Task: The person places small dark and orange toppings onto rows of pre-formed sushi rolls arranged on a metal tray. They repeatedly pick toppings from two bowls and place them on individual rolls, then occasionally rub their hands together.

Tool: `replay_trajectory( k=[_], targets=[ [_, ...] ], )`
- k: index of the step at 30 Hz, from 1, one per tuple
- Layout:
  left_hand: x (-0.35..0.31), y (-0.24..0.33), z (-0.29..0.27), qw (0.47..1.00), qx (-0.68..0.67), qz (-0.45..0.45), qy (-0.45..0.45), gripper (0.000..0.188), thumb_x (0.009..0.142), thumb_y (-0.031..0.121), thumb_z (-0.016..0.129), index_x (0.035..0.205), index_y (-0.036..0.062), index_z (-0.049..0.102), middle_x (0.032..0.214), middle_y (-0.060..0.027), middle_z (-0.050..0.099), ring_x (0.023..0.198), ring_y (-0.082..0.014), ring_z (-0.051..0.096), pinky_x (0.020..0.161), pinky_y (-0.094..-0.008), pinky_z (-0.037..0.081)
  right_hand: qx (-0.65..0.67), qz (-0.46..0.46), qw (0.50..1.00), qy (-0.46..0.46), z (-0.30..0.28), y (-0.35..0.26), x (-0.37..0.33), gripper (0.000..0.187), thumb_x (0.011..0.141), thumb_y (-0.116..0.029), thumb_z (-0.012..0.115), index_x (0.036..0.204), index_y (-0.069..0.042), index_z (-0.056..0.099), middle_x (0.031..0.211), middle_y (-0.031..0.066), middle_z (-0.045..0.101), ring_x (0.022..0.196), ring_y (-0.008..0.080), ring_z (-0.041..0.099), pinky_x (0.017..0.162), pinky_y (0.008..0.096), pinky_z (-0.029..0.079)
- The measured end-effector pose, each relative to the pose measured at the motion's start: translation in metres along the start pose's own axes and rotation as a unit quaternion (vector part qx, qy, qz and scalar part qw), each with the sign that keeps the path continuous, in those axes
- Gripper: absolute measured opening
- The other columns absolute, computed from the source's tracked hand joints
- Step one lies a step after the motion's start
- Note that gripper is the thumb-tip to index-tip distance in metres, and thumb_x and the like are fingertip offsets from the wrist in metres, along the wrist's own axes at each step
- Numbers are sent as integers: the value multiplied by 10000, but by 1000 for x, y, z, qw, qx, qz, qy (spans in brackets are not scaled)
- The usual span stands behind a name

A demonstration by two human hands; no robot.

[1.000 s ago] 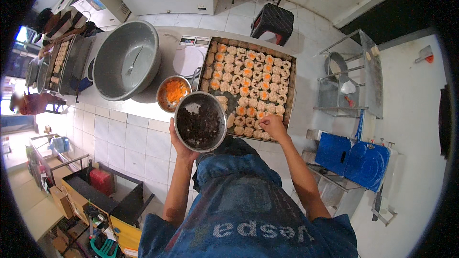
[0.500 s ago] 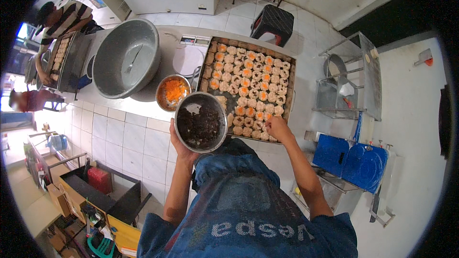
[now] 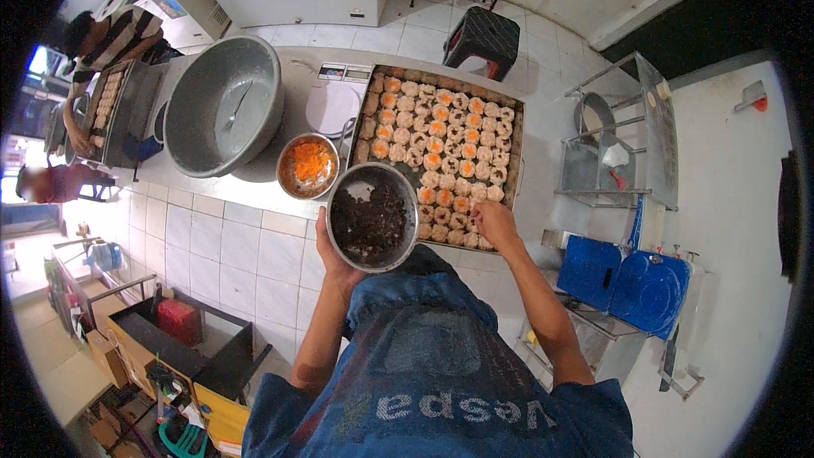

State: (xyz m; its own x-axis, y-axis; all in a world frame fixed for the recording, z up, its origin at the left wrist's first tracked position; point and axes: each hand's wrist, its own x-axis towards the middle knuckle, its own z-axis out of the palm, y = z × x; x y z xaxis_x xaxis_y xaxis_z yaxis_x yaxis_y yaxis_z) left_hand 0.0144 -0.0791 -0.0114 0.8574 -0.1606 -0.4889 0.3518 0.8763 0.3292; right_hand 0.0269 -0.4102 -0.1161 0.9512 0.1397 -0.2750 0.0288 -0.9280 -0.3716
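Note:
My left hand (image 3: 336,256) grips a steel bowl (image 3: 409,229) by its left side. Dark chopped bits (image 3: 375,214), perhaps mushroom, lie inside it. A square metal tray (image 3: 520,171) sits beyond on the counter, with rows of dumplings (image 3: 429,140); some carry orange shreds and others dark bits. Over the tray's near right corner is my right hand (image 3: 493,222), fingers pinched together low at the dumplings. Whatever those fingertips hold is hidden. Left of the tray stands a smaller metal bowl (image 3: 282,176) of orange shreds (image 3: 309,163), apparently grated carrot.
A large grey basin (image 3: 199,119) with a utensil inside stands at the counter's left. Behind the orange shreds is a kitchen scale (image 3: 332,106). A black stool (image 3: 483,38) stands past the counter. At far left a co-worker (image 3: 127,34) bends over another tray.
My left hand has brought the bowl of dark bits slightly right, over the tray's near left corner. My right hand stays pinched near the same dumplings, barely shifted.

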Motion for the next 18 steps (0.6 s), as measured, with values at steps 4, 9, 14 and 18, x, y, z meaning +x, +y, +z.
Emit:
replay_trajectory(
  k=[4,9,14,18],
  targets=[
    [-2,1,4,1000,13,2,0,676,937,608,342,1374,107,468,1325,-152,538,1166,-334,560,972,-493,483,38,35,998,30,-47,-34,-4,140,778,-32,624,907,-39,679,923,134,643,912,318,628,770,434,515],
    [-2,-1,10,999,37,7,4,725,943,609,320,1384,47,440,1342,-200,518,1182,-346,560,986,-477,485,211,9,974,78,-115,-116,-15,145,826,-89,647,954,-29,677,916,133,643,881,319,634,778,397,525],
    [2,-8,13,999,37,-18,-34,692,952,583,319,1367,49,462,1297,-173,561,1148,-312,583,963,-443,497,311,-178,932,53,-127,-188,-21,203,832,-138,665,997,-21,675,945,135,642,860,311,635,797,367,527],
    [8,-18,1,998,53,-15,-8,665,933,597,349,1334,93,513,1249,-144,597,1093,-286,604,934,-422,510,158,-279,943,84,-102,-207,-14,204,816,-114,647,986,-3,670,963,130,621,857,316,621,807,382,525]
  ],
)
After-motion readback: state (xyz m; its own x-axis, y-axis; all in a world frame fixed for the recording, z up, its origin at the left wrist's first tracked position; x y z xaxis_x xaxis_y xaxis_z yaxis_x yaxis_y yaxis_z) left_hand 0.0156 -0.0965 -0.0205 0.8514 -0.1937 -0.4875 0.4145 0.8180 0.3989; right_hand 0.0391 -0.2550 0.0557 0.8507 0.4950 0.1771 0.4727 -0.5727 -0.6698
